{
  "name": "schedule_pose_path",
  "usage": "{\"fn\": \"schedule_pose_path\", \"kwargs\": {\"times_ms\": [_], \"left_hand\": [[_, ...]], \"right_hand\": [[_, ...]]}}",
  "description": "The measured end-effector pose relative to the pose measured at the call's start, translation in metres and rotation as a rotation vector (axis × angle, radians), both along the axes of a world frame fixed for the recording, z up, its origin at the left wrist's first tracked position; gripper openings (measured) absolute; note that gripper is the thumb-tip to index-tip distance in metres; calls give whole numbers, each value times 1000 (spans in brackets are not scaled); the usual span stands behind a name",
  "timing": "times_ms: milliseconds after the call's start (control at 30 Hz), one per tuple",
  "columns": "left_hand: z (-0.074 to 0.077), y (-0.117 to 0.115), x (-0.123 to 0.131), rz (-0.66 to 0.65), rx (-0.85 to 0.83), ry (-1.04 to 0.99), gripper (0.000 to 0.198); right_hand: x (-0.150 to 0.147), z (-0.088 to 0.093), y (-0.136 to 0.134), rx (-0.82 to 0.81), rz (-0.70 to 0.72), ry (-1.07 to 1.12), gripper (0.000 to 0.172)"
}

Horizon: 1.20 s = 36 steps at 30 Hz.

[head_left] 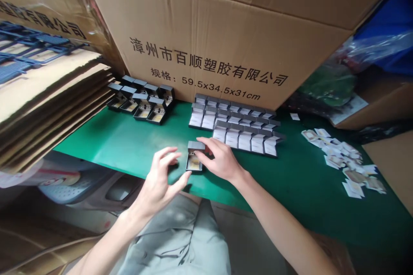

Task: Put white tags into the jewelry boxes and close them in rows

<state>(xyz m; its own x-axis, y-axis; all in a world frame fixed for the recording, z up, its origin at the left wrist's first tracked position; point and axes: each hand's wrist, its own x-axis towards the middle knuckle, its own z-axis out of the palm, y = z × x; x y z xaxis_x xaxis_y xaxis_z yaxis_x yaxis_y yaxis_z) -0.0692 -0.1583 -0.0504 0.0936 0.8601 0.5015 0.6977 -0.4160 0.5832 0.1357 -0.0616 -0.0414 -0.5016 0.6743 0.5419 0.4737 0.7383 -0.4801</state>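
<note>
A small black box [194, 163] with its lid raised stands on the green tabletop in front of me, a yellowish piece lying inside. My right hand [223, 159] grips its lid, with the index finger over the top edge and the thumb at the inner side. To the left of the box, my left hand [160, 176] is open with its fingers spread and curved. Its thumb tip is close to the box's lower left corner; whether they touch I cannot tell.
Several open boxes with white inserts [238, 139] stand in rows behind my right hand. More open black boxes [156, 114] sit at the back left. Loose paper pieces [342, 154] lie on the right. A large carton [206, 30] rises behind, and stacked cardboard [48, 103] borders the left.
</note>
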Motion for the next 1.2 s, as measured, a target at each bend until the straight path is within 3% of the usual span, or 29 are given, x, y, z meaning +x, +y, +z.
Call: {"fn": "schedule_pose_path", "kwargs": {"times_ms": [200,367,500,667,767,867,933,1067,1167,1200], "left_hand": [[5,30,-2,-163,-234,-12,98],[11,33,1,-176,-346,78,86],[17,30,-1,-190,-371,74,82],[14,35,-4,-174,-376,14,91],[9,39,-5,-150,-349,-25,85],[8,38,-5,-72,-335,-63,83],[11,37,-3,-8,-363,-88,87],[21,38,2,78,-397,-98,91],[26,40,5,116,-388,-75,93],[27,41,6,125,-384,-70,94]], "right_hand": [[6,8,-4,31,41,35,51],[4,8,-4,-43,53,27,29],[0,6,-2,-137,-3,90,24],[-3,6,2,-409,-46,227,17],[-1,12,5,-566,68,289,30],[18,24,8,-551,178,368,55],[48,31,13,-405,60,459,52],[150,24,39,70,-586,570,31],[227,3,59,125,-1117,252,28],[244,-4,64,108,-1194,195,28]]}}
